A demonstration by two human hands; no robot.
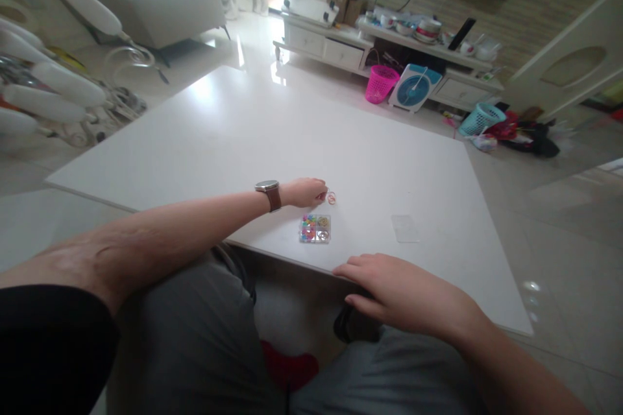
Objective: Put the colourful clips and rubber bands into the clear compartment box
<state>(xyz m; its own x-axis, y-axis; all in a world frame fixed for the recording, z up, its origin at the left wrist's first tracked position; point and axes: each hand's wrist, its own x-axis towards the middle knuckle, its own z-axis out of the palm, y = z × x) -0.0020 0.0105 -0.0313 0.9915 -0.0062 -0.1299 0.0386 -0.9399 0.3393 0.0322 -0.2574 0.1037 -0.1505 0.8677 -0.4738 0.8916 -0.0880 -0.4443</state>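
Note:
My left hand (306, 192), with a watch (268, 193) on its wrist, rests on the white table (379, 149) with fingers curled down. Just right of its fingertips lie a few thin, reddish-gold rings (331, 198). Whatever the fingers pinch is too small to make out. Nearer to me sits a small clear compartment box (315, 229) holding bright multicoloured pieces on its left and metallic rings on its right. My right hand (384, 282) lies over the table's front edge, fingers stretched out and holding nothing. Beyond it is a flat transparent lid (405, 229).
Behind the table, a pink basket (382, 83) and a blue box fan (415, 87) stand before a low cabinet (311, 39). A light blue basket (481, 119) is at the right. White-padded equipment (53, 87) stands at the left. My legs are under the front edge.

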